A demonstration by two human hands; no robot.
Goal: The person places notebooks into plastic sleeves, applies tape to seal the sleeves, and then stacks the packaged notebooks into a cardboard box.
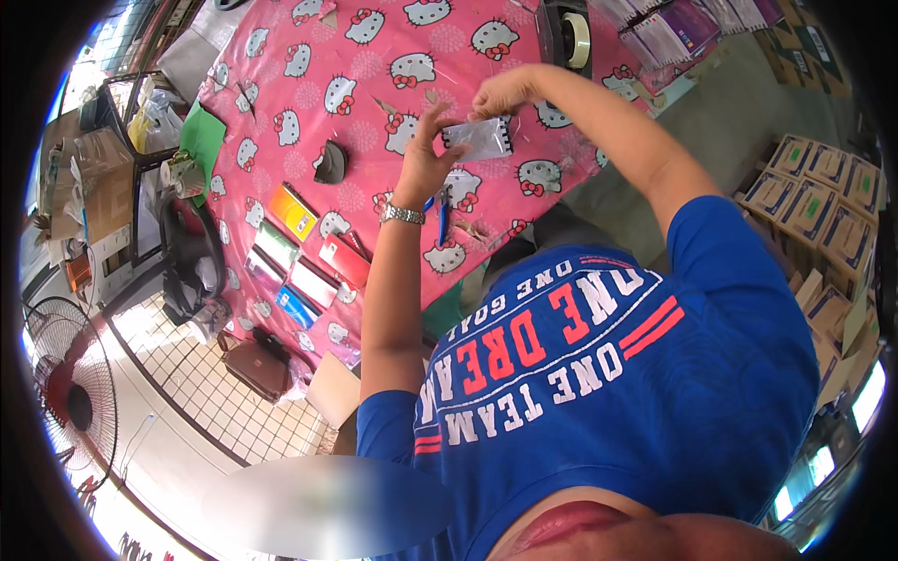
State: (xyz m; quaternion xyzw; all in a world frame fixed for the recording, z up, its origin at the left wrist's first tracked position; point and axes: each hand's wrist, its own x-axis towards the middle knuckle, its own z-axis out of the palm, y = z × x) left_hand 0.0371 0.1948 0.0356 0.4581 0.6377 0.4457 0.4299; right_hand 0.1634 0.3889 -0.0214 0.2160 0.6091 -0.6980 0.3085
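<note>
1. The left hand (428,157) holds the left end of a small spiral-bound notepad (482,140) between thumb and fingers, above the pink tablecloth (309,110).
2. The notepad seems to be inside glossy clear plastic.
3. The right hand (496,93) is just above, fingertips drawn together; what is between them, I cannot tell.
4. The black tape dispenser (556,19) contains a tape roll (578,42).

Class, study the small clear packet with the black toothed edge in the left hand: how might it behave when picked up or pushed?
The small clear packet is probably light, since the left hand holds it near one end. Its glossy surface suggests it may slide easily. Being flat, it seems unlikely to roll.
</note>
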